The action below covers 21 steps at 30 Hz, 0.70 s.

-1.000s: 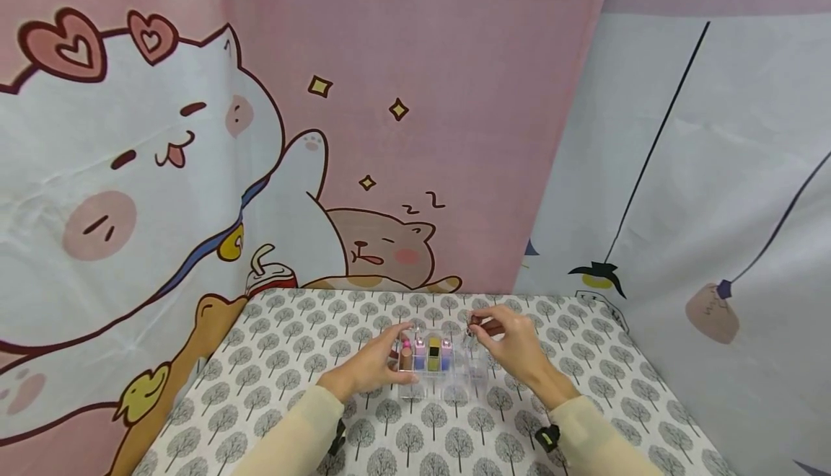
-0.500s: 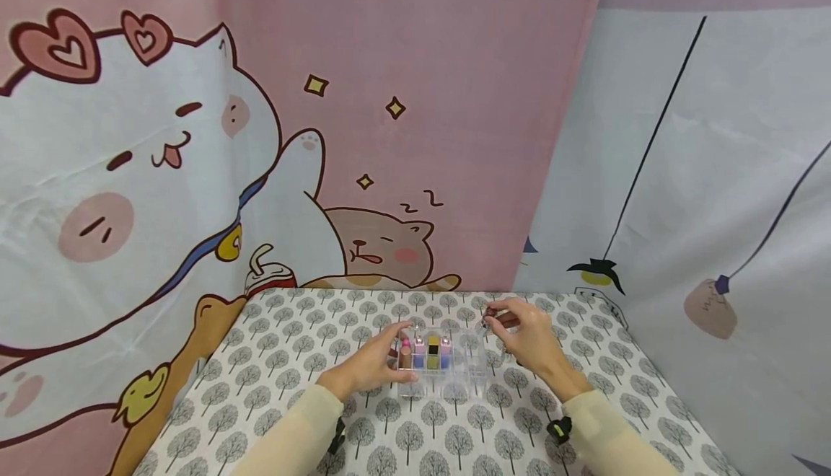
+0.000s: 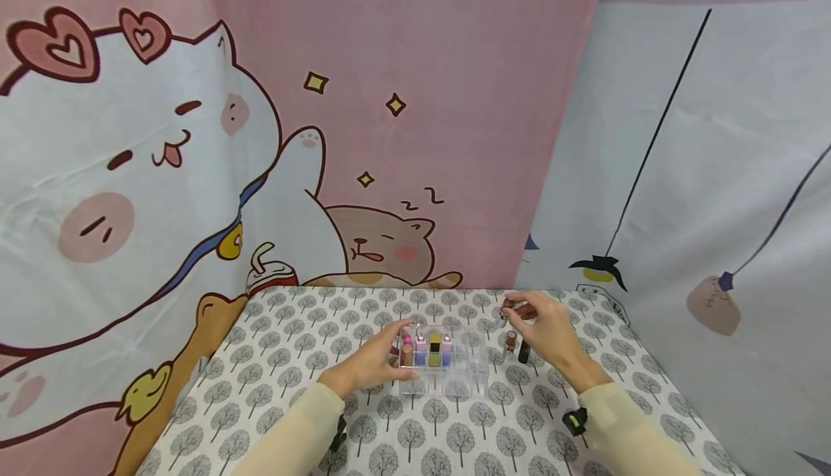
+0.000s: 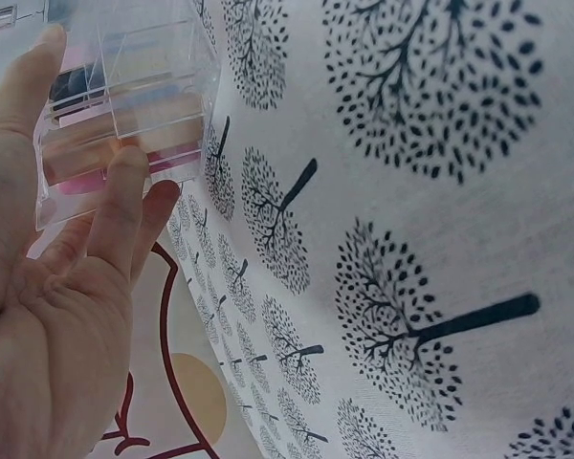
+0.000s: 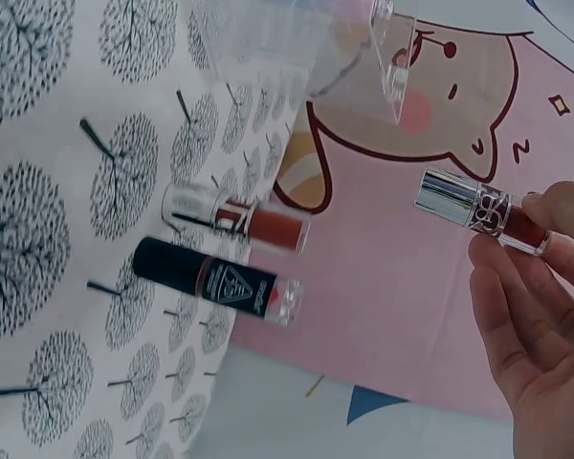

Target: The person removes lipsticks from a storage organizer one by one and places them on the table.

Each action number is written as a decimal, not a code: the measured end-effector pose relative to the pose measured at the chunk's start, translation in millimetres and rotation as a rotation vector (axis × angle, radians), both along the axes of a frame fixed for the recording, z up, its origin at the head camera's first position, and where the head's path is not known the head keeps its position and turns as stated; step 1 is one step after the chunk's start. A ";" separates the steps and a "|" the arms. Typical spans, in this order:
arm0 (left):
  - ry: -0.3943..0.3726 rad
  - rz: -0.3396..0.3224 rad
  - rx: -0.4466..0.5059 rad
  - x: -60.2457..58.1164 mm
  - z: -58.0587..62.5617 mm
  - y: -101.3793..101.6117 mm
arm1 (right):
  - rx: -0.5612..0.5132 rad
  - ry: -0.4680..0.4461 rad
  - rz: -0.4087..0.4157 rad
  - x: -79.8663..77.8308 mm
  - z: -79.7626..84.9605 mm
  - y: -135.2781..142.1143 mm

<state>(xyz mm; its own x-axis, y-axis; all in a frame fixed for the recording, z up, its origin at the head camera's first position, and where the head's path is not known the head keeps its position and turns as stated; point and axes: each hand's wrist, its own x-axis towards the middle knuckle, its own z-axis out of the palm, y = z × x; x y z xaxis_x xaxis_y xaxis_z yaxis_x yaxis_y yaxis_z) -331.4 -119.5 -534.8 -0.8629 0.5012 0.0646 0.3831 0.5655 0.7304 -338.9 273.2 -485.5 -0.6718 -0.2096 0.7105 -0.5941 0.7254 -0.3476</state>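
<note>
My left hand [image 3: 371,360] grips the left end of a clear plastic cosmetics organizer [image 3: 469,387], thumb at the front and fingers behind. Its left compartments hold several colourful items, including a brown tube [image 3: 407,355] and a yellow-and-black one [image 3: 434,350]. To the right of the organizer, my right hand [image 3: 544,328] pinches a small lip gloss [image 5: 483,208] by its dark red end, silver cap pointing away from the fingers. Below that hand stand a reddish-brown lip gloss with a clear cap [image 5: 239,220] and a black lipstick tube [image 5: 215,280], side by side.
A white cloth with a tree print [image 3: 415,433] covers the table. Behind it hangs a pink cartoon backdrop [image 3: 480,137], with a pale sheet [image 3: 714,173] on the right. The organizer's right compartments show no items.
My right hand has moved right, away from the organizer, carrying the lip gloss. The two tubes standing on the table have come into view from behind it. My left hand stays on the organizer.
</note>
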 end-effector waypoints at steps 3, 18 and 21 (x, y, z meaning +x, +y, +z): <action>0.000 -0.003 0.001 0.2 1.0 0.2 | -0.003 0.023 -0.007 -1.0 0.7 5.9; -0.007 -0.003 0.004 -0.5 0.5 0.2 | 0.007 0.048 -0.053 -6.6 -2.3 37.0; -0.008 -0.001 0.006 -1.0 -0.2 0.1 | 0.008 0.034 -0.063 -6.6 -4.5 43.1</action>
<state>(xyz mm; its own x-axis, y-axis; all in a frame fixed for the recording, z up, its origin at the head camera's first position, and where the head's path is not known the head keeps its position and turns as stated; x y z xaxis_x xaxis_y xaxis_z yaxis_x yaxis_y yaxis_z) -332.4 -119.4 -535.0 -0.8628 0.5019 0.0603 0.3777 0.5608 0.7368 -345.5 316.3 -489.9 -0.6596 -0.1730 0.7314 -0.5581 0.7646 -0.3224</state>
